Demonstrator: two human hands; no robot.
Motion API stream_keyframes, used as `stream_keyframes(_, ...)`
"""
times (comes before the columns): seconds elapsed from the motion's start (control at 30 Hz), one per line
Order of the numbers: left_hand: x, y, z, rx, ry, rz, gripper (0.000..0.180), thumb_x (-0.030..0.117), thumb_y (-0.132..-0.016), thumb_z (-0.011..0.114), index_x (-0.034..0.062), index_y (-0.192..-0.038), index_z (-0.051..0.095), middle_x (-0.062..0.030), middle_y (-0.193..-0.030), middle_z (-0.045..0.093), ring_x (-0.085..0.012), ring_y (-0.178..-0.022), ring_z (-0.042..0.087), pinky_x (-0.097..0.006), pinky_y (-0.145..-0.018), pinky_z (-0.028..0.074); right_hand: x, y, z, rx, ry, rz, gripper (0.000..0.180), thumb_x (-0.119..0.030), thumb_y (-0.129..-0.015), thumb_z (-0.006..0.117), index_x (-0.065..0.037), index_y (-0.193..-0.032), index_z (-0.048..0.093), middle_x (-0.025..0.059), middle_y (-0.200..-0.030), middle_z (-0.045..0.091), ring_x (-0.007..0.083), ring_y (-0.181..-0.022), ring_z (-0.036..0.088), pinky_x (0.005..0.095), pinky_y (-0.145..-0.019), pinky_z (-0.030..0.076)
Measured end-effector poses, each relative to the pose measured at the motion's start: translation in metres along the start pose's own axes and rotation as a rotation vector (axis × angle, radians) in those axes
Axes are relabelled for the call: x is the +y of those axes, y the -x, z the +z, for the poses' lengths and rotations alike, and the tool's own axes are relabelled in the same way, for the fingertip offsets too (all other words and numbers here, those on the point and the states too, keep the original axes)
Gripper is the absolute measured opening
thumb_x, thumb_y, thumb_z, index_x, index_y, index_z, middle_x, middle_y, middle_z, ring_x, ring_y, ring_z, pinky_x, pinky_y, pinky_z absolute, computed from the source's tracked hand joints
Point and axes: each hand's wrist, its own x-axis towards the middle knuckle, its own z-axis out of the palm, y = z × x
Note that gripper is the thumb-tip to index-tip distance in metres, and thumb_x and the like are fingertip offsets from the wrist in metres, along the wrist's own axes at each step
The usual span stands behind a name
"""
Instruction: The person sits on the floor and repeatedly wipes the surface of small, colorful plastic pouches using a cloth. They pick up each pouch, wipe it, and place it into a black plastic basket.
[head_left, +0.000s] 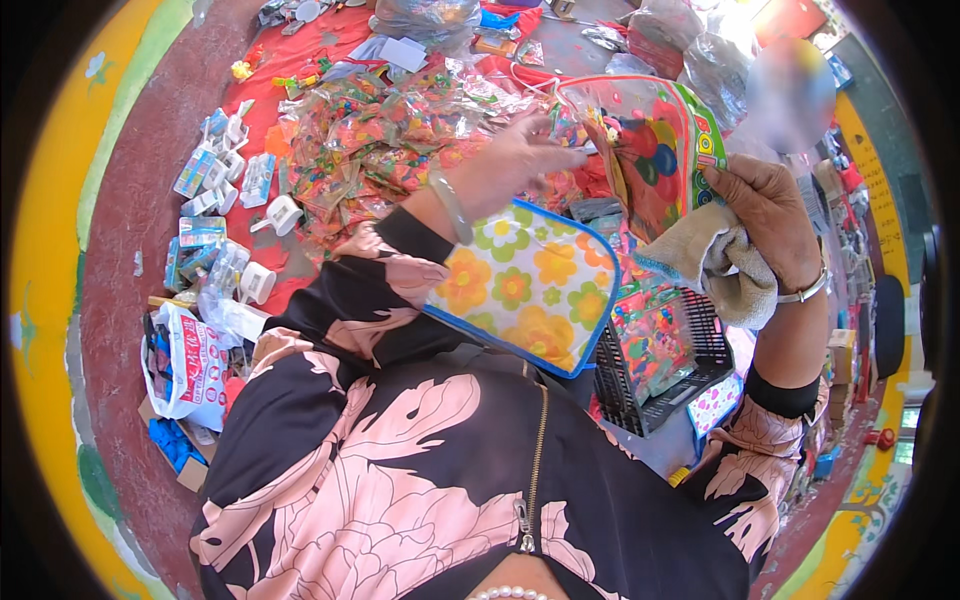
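My right hand [772, 215] grips the edge of a clear plastic bag [655, 150] with a green border and a picture of coloured balloons. A beige cloth [722, 262] with a blue edge hangs below the same hand, against the bag. My left hand [520, 160], a little smeared by motion, reaches toward the bag's left side with its fingers apart, over the pile of small packets. On my lap lies a flowered pad [530, 285] with a blue rim. Beside it, a black plastic crate [625, 410] holds several colourful packets [652, 345].
A wide heap of clear packets [370, 140] covers the red cloth [290, 60] ahead. White plastic pieces [283, 214] and small blue-and-white packs [258, 180] lie at the left, above a white carrier bag [185, 370]. Large filled plastic bags [425, 15] stand at the back.
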Motion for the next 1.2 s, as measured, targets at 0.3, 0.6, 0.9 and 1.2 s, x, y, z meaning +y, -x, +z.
stream_keyframes(0.3,-0.020,-0.011,0.037,-0.102,0.595,-0.040,0.029,-0.001,-0.079,0.055,0.0080,-0.107,0.055,-0.0061,-0.091,0.064,-0.0154,-0.073,0.061,-0.029,-0.059,0.048,0.002,0.006,0.021,-0.008,-0.023,-0.005,0.017,-0.012,-0.090,0.061,0.002,-0.083,0.067,-0.0080,-0.065,0.050,0.0000,-0.060,0.039,0.0210,-0.051,0.033)
stream_keyframes(0.6,-0.043,-0.021,-0.017,-0.123,0.558,-0.122,0.031,-0.004,-0.075,0.051,-0.0035,-0.106,0.054,-0.0118,-0.095,0.064,-0.0210,-0.098,0.062,-0.035,-0.085,0.051,0.029,0.001,0.014,0.193,-0.119,0.031,0.017,-0.013,-0.090,0.061,0.000,-0.081,0.067,-0.0053,-0.066,0.055,0.0009,-0.059,0.044,0.0204,-0.050,0.034)
stream_keyframes(0.9,-0.027,0.001,-0.031,-0.043,0.366,-0.098,0.005,0.008,-0.086,0.060,0.0022,-0.086,0.061,-0.0027,-0.081,0.063,-0.0118,-0.066,0.062,-0.024,-0.059,0.050,0.071,0.001,-0.018,0.282,-0.436,0.188,0.019,-0.019,-0.089,0.063,-0.001,-0.092,0.067,0.0022,-0.075,0.066,0.0068,-0.059,0.059,0.0214,-0.051,0.045)
stream_keyframes(1.2,-0.014,0.059,-0.042,0.246,-0.086,0.044,0.017,0.021,-0.094,0.053,0.0067,-0.089,0.060,0.0033,-0.065,0.055,-0.0024,-0.044,0.045,-0.018,-0.036,0.031,0.115,0.008,0.035,0.142,-0.497,0.319,0.017,-0.019,-0.090,0.062,-0.002,-0.092,0.067,-0.0017,-0.072,0.062,0.0044,-0.057,0.055,0.0214,-0.050,0.043)
